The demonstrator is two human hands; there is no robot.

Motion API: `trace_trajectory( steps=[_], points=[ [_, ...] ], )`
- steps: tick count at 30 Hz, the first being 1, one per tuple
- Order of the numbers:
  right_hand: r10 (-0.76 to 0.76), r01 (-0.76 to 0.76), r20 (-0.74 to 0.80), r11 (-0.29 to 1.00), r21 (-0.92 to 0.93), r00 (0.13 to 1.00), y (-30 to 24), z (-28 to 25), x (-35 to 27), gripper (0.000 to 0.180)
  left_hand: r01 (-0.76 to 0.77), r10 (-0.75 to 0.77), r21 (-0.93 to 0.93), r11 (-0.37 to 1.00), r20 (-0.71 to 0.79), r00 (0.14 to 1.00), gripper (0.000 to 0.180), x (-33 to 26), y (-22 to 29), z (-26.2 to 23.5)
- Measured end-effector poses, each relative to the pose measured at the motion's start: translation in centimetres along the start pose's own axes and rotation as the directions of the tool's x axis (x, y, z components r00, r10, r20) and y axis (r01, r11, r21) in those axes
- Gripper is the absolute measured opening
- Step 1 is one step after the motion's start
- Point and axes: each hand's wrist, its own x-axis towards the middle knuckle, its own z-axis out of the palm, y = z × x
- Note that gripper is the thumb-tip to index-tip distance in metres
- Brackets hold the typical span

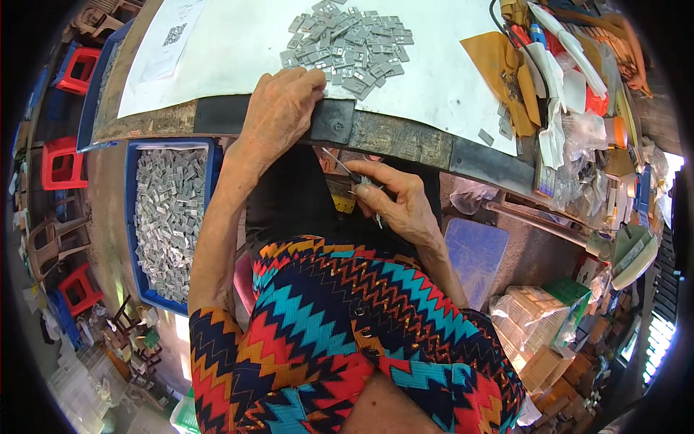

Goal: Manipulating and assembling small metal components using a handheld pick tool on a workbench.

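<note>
My left hand (288, 101) rests at the near edge of the table with its fingers curled together. Its fingertips meet the white sheet (231, 58) beside a heap of small flat grey pieces (361, 52); what they hold, if anything, is hidden. Over my lap, my right hand (397, 194) is closed around a thin tool (337, 160) with a slender metal shaft pointing up and left. Something small and pale pokes out below its fingers, too small to name.
A blue bin (131, 217) full of similar grey pieces stands left below the table. Several loose grey pieces (486, 137) lie at the right near yellow-brown cloth (499, 69) and clutter. A lamp head (635, 254) juts out at far right. Red stools (63, 163) stand left.
</note>
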Motion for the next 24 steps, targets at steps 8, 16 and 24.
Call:
trace_trajectory(
  steps=[8, 16, 24],
  points=[
    [-0.015, 0.015, -0.007, 0.999, -0.035, 1.0, 0.2, 0.1, 0.4, 0.03, 0.065, -0.079, -0.084, 0.994, -0.178, 0.981, 0.011, -0.1, 0.3, 0.2],
    [0.03, -0.03, 0.006, 0.998, -0.063, 1.0, 0.2, 0.5, 0.4, 0.031, 0.003, -0.005, 0.101, 0.995, 0.015, 1.0, 0.015, 0.1, -0.2, 0.3],
    [0.02, -0.019, 0.027, 0.999, -0.041, 0.999, 0.7, 0.3, 0.5, 0.033, 0.003, -0.007, 0.043, 0.999, 0.076, 0.997, 0.013, -0.3, -0.3, -0.7]
  ],
)
